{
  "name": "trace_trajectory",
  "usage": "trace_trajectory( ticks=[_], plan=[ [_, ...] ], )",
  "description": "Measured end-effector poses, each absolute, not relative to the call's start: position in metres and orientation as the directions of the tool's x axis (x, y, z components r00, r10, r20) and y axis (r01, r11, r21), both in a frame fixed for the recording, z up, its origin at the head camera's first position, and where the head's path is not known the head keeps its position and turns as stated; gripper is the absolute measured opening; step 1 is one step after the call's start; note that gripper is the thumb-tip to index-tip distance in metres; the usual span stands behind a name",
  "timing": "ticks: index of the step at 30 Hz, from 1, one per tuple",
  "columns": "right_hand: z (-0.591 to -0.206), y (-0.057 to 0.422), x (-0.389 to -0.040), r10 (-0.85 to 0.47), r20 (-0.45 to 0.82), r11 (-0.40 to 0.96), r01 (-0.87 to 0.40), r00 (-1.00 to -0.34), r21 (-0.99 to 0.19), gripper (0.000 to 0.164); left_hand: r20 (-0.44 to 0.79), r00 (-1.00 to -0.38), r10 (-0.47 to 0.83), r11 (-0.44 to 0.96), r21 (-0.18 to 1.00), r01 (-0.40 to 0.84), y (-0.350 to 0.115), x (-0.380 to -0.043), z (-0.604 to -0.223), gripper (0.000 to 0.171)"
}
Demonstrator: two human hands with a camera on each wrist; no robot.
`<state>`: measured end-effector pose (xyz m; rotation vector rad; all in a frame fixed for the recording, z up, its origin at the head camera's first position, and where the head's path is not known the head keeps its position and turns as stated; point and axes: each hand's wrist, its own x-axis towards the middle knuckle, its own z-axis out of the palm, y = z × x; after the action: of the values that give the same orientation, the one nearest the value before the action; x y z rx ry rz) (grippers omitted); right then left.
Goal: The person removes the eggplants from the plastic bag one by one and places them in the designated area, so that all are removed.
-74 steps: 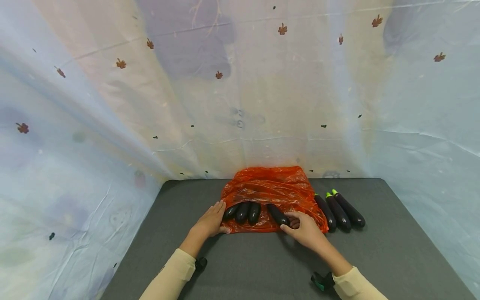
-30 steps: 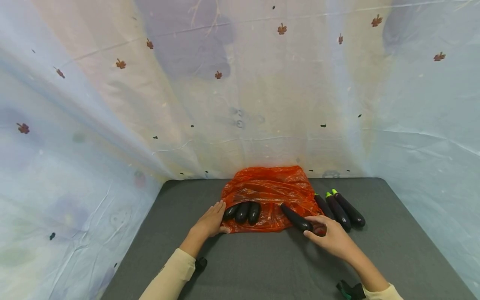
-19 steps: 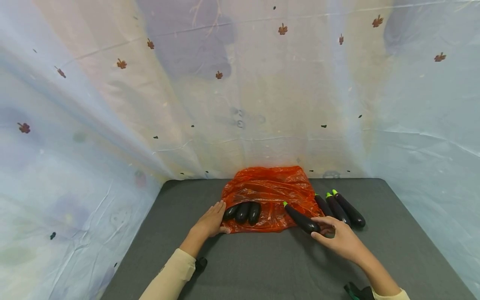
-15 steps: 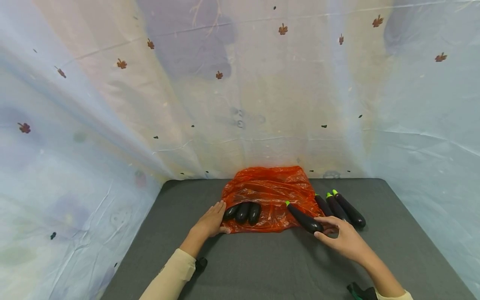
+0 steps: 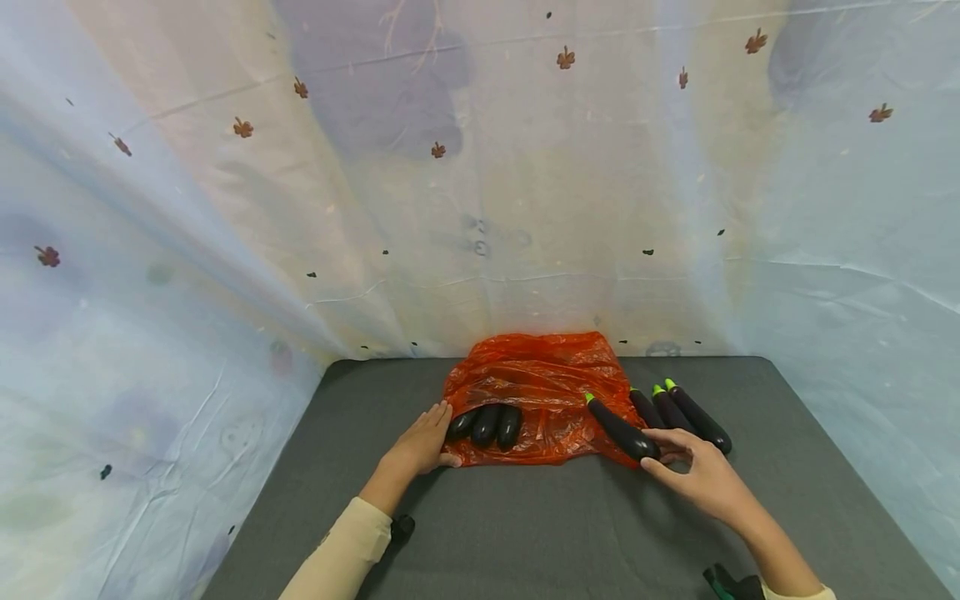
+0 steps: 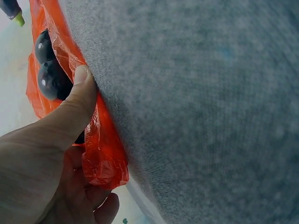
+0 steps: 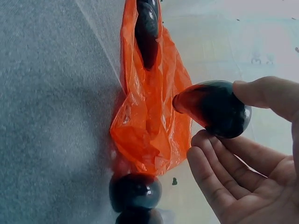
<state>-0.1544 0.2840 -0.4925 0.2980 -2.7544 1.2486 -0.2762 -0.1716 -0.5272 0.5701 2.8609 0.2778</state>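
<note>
My right hand [image 5: 697,471] grips the blunt end of a dark eggplant [image 5: 620,427], thumb on one side and fingers on the other. Its green stem points up and left over a red plastic bag [image 5: 547,367]. In the right wrist view the eggplant [image 7: 219,109] is held in the air beside the bag [image 7: 140,126]. My left hand [image 5: 420,437] rests against the bag's left front corner, fingers extended along its side and thumb spread at the front edge. Three eggplants [image 5: 485,425] lie with their blunt ends showing in the bag's mouth; their stems are hidden.
Right of the bag, three more eggplants [image 5: 697,414] lie side by side, green stems toward the back; the right hand partly covers them. Everything sits on a grey cloth-covered table [image 5: 510,533]. A patterned sheet [image 5: 525,208] hangs behind and at the sides.
My right hand has drawn the eggplant rightward out of the bag's mouth, bringing its green stem into sight, and carried it toward the row on the right. The left hand has stayed in place.
</note>
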Motion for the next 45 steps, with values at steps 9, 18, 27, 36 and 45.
trace_trajectory(
  ticks=[9, 18, 27, 36, 45],
  plan=[
    [-0.487, 0.298, -0.157, -0.084, 0.202, 0.671, -0.205, -0.976, -0.712, 0.051, -0.163, -0.903, 0.398, 0.907, 0.217, 0.361, -0.171, -0.276, -0.528, 0.104],
    [-0.486, 0.315, -0.159, -0.057, 0.212, 0.695, -0.191, -0.976, -0.693, 0.053, -0.167, -0.901, 0.400, 0.907, 0.211, 0.364, -0.171, -0.276, -0.526, 0.102],
    [-0.487, 0.331, -0.163, -0.034, 0.213, 0.722, -0.171, -0.977, -0.670, 0.055, -0.169, -0.903, 0.395, 0.910, 0.210, 0.358, -0.172, -0.276, -0.525, 0.103],
    [-0.489, 0.344, -0.168, -0.009, 0.192, 0.739, -0.136, -0.981, -0.660, 0.058, -0.168, -0.898, 0.407, 0.905, 0.210, 0.370, -0.171, -0.276, -0.524, 0.102],
    [-0.493, 0.359, -0.170, 0.037, 0.185, 0.739, -0.097, -0.982, -0.667, 0.061, -0.172, -0.896, 0.410, 0.903, 0.217, 0.371, -0.170, -0.275, -0.522, 0.102]
  ],
)
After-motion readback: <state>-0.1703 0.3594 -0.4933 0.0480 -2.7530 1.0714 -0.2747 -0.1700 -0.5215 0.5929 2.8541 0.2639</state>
